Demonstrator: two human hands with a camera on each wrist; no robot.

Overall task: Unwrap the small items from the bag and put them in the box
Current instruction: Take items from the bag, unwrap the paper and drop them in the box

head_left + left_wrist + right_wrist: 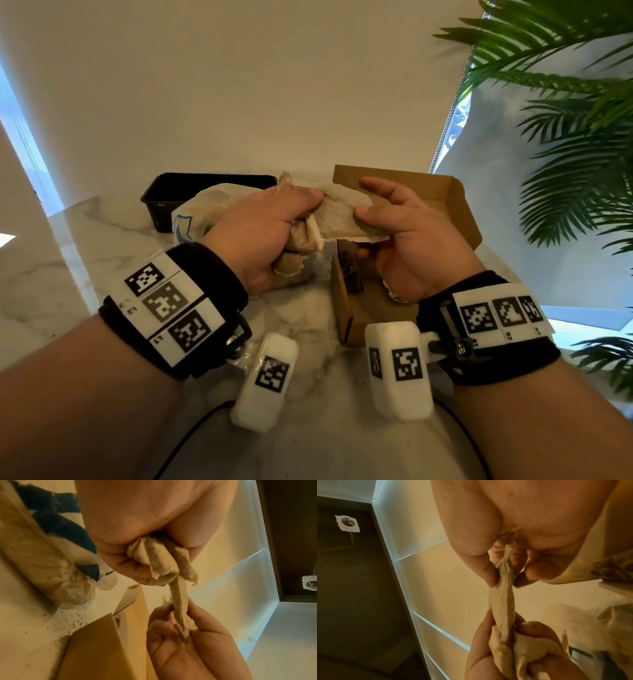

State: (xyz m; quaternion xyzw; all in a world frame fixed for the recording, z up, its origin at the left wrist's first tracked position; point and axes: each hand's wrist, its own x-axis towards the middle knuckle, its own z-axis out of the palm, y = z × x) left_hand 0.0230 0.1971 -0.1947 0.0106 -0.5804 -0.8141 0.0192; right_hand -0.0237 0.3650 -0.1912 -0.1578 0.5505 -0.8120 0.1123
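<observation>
Your left hand (263,233) fists the crumpled tissue wrapping (337,214) above the cardboard box (442,195); your right hand (400,240) pinches its free edge. It's soft, light, tear-prone: keep your grip near that edge.

Both forearms come up from the bottom corners of the head view, wrists banded in black straps with white marker plates. The left hand (265,228) sits just left of centre frame, back of the hand toward the camera, fingers balled tight around a crumpled wad of paper wrap (337,214). The right hand (406,240), right of centre, is palm turned inward, thumb (485,572) and fingertips nipping the far end of that same wrap. Between the two fists the strip runs taut.
</observation>
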